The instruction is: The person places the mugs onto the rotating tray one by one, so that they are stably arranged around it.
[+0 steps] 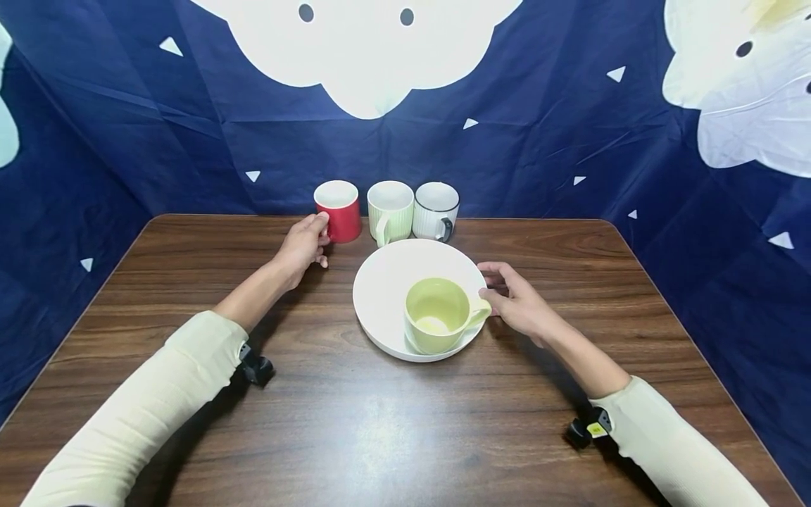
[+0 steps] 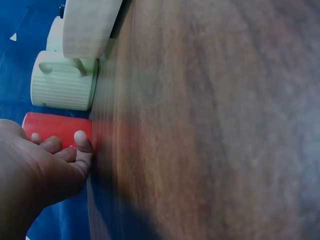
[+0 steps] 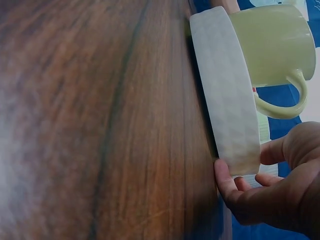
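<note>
My left hand (image 1: 303,246) grips the red mug (image 1: 343,220) at its left side, with thumb and forefinger at the handle's place; the handle itself is hidden. In the left wrist view, curled fingers lie against the red mug (image 2: 59,127). A white round plate (image 1: 383,285) with a raised wall stands mid-table, bearing a yellow-green mug (image 1: 437,327) whose handle points right. At the plate's right rim is my right hand (image 1: 516,303). The right wrist view shows its thumb and fingers pinching the plate (image 3: 227,95) from above and below, just beside the mug's handle (image 3: 290,107).
Right of the red mug stand a pale green ribbed mug (image 1: 390,211) and a white mug (image 1: 436,210) with a dark rim and handle, both behind the plate. They line the back edge of the wooden table (image 1: 304,422). A blue cloth (image 1: 209,155) hangs behind.
</note>
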`<state>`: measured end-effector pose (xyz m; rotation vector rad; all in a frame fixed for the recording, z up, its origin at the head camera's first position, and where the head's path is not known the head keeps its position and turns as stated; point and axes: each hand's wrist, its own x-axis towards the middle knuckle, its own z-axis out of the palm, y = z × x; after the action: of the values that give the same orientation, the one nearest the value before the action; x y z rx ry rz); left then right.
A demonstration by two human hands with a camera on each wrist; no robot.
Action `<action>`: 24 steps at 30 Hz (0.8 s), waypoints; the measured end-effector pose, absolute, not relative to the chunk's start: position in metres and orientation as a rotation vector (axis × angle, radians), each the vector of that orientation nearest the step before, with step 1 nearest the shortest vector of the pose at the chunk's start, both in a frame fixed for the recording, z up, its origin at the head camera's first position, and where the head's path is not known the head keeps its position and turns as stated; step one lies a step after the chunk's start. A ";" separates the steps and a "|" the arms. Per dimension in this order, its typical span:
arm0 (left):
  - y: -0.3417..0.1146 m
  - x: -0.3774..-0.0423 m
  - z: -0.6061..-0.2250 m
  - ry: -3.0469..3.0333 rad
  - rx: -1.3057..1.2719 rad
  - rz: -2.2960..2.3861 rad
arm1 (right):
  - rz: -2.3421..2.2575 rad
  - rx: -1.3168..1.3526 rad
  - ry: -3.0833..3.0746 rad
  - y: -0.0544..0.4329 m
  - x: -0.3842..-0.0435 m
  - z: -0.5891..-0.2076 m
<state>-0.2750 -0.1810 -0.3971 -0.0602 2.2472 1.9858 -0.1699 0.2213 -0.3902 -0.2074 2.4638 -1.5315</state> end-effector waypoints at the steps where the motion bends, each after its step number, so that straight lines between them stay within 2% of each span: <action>1: -0.182 -0.276 -0.397 2.248 -0.060 1.982 | -1.536 -0.209 2.463 0.221 -0.171 -0.391; 24: -0.195 -0.281 -0.398 2.173 0.003 1.940 | -1.545 -0.225 2.519 0.220 -0.185 -0.392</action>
<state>-0.2811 -0.1952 -0.3977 0.0035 2.1728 1.9405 -0.1847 0.2200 -0.3920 -0.2254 2.5192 -1.5445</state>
